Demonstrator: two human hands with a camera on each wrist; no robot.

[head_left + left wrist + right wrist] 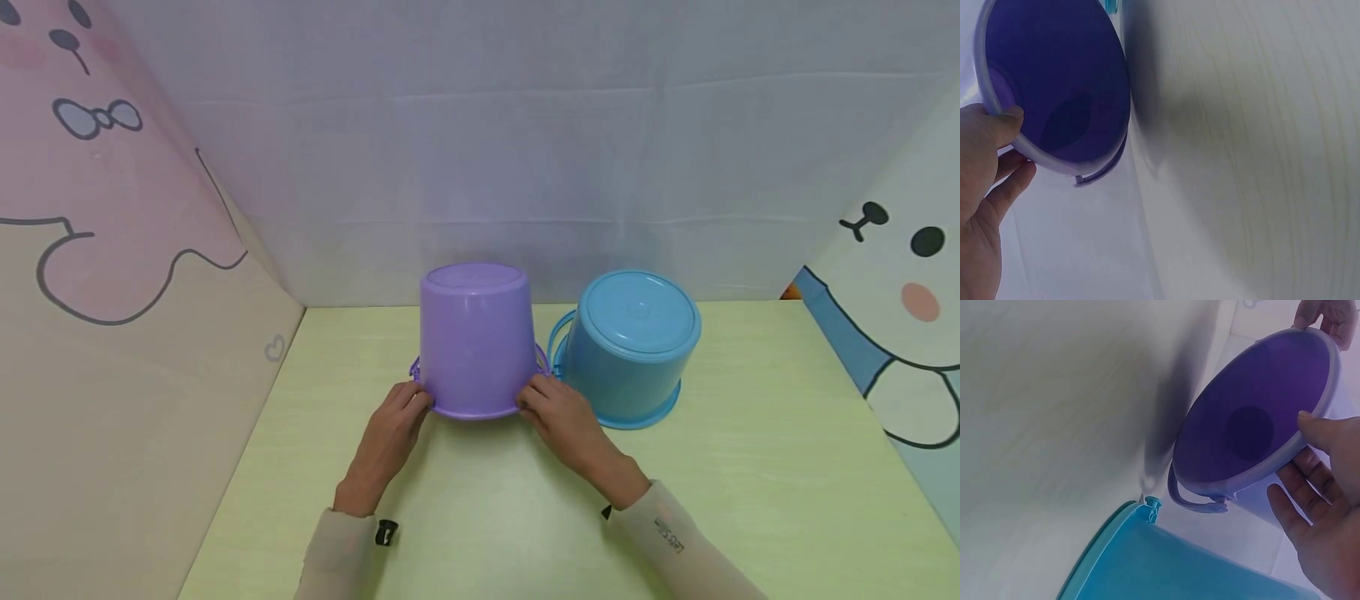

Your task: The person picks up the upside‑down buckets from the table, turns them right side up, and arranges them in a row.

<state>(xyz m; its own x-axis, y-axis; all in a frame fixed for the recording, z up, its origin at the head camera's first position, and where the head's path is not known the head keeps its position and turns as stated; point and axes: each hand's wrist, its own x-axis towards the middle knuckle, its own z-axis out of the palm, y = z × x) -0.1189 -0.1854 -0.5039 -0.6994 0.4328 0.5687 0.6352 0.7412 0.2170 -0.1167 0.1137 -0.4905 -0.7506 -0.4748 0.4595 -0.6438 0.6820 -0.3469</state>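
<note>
A purple bucket (pixel 477 342) is held upside down and tilted, its near rim raised off the table. My left hand (pixel 392 421) pinches the rim on the left, and in the left wrist view the thumb of that hand (pixel 985 162) lies over the inner edge. On the opposite side my right hand (pixel 564 421) pinches the rim, with the thumb inside and fingers outside in the right wrist view. The bucket's dark hollow inside (pixel 1250 434) shows there, and its handle hangs toward the back. Right beside my right hand, a blue bucket (pixel 633 350) stands upside down on the table.
The pale yellow table (pixel 480 517) meets a white cloth backdrop (pixel 480 167) just behind the buckets. Printed panels with cartoon figures border it on the left (pixel 135 375) and the right (pixel 915 333). The blue bucket's handle (pixel 558 333) sticks out toward the purple bucket.
</note>
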